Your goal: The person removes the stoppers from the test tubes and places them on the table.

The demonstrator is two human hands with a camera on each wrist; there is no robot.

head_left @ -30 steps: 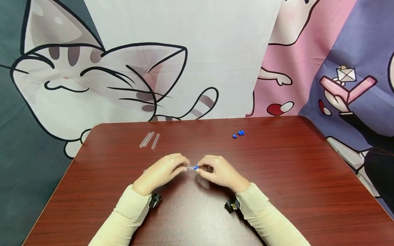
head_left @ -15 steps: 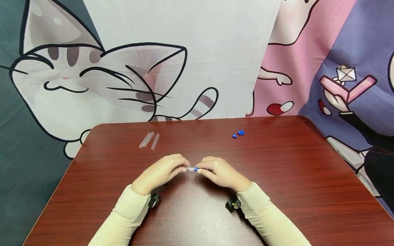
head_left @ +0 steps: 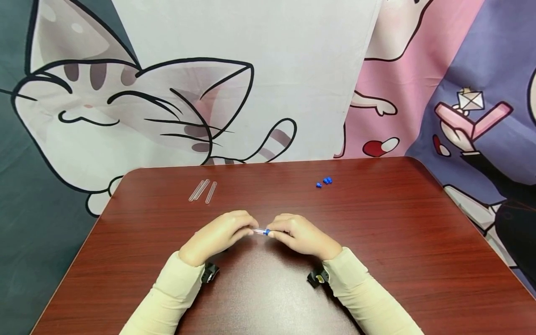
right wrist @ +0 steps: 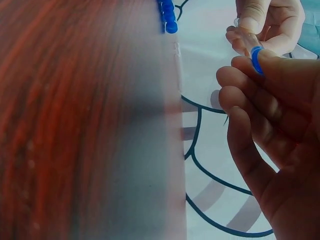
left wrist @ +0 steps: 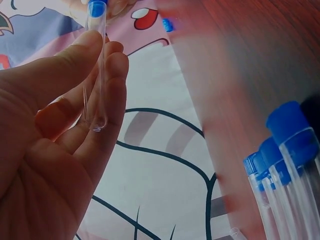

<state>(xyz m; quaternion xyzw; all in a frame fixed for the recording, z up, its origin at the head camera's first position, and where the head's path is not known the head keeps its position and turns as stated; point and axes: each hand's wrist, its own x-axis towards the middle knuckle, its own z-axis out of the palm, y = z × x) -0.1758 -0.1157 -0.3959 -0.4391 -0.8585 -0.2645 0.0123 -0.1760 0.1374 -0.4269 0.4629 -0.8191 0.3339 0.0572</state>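
A clear test tube (left wrist: 97, 102) lies between the thumb and fingers of my left hand (head_left: 222, 235), its rounded end toward the palm. On its other end sits a blue cap (right wrist: 257, 60), which my right hand (head_left: 301, 235) pinches between thumb and forefinger. Both hands meet over the middle of the table, and in the head view the tube spans the small gap between them, tilted slightly down toward the cap. The remaining fingers of the right hand are loosely bent below the cap in the right wrist view.
Beyond the left hand, 3 uncapped tubes (head_left: 202, 190) lie on the brown table (head_left: 268, 298). Several loose blue caps (head_left: 327, 180) are at the back right. The left wrist view shows several capped tubes (left wrist: 285, 160) side by side, hidden behind the left hand in the head view.
The right hand's fingers have drawn closer together at the cap and the capped end has dipped slightly. The left hand has hardly moved.
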